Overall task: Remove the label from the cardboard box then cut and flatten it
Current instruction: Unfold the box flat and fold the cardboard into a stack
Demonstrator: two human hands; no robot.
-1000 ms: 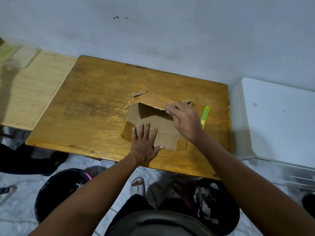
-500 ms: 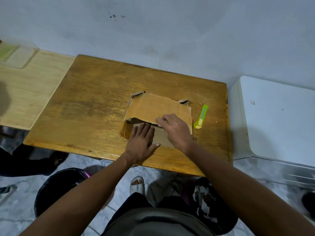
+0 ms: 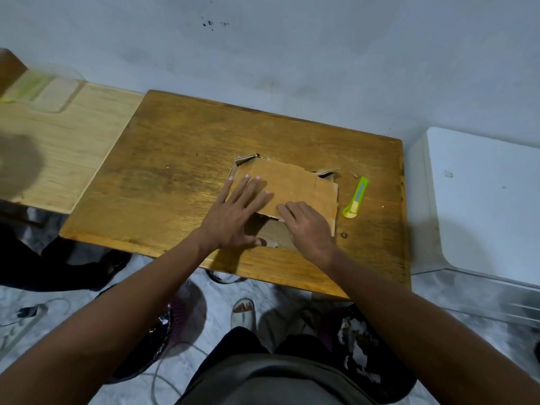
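Observation:
A brown cardboard box (image 3: 295, 185) lies nearly flat near the front right of the wooden table (image 3: 181, 171), its top panel folded down over the lower layers. My left hand (image 3: 238, 209) rests flat on the panel's left part, fingers spread. My right hand (image 3: 306, 226) presses its fingertips on the panel's near edge, covering the lower cardboard. A green utility knife (image 3: 356, 197) lies on the table just right of the box. No label is visible.
A paler wooden table (image 3: 58, 141) with a clear lid adjoins on the left. A white appliance (image 3: 479, 200) stands close on the right. Dark bags, a cable and my sandalled foot (image 3: 242, 312) sit on the floor below the table's front edge.
The raised top panel has been folded down flat over the open box. My left hand slid from the near edge up onto the panel; my right hand followed the panel's edge down.

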